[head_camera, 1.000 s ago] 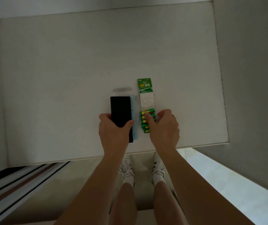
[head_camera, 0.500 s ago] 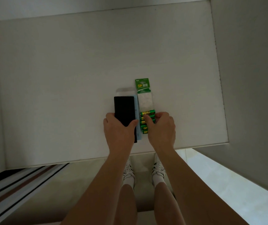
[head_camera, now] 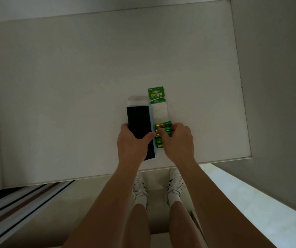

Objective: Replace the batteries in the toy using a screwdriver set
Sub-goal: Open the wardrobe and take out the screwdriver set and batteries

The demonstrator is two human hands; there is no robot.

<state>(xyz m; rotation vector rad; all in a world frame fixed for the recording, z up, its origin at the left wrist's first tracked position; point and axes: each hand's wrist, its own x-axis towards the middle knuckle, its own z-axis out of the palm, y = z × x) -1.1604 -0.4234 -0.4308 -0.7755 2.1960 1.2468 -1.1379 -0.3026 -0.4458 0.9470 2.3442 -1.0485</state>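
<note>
Fingers (head_camera: 124,126) of the left hand (head_camera: 132,145) curl round the left edge of the black case (head_camera: 139,119). The thumb presses its right edge, so the hand grips the case across its near half. The case is a flat, dark rectangle lying lengthways on the white desk (head_camera: 72,86), a little right of the middle and close to the near edge. It sits on a pale blue backing (head_camera: 151,115) that shows as a thin strip along its right side, with a clear hanging tab at the far end. What the case contains cannot be seen.

Just beside it on the right, touching or nearly touching the blue strip, lies the battery pack (head_camera: 158,94). Its green header card points far, with a clear, emptied stretch of blister below it. The green and gold batteries (head_camera: 163,124) lie crosswise in a stack at the pack's near end. The right hand (head_camera: 177,142) covers that stack from the right. Its fingers (head_camera: 178,125) are bent over the right ends of the batteries and its thumb lies across their fronts, pinching them. Which single cell it has hold of cannot be told.

Plain walls close the desk on the left, far and right sides. Beneath the near edge are the person's bare legs and two white shoes (head_camera: 140,187) with dark stripes, standing on a light floor. A striped mat (head_camera: 18,199) lies at the near left.
</note>
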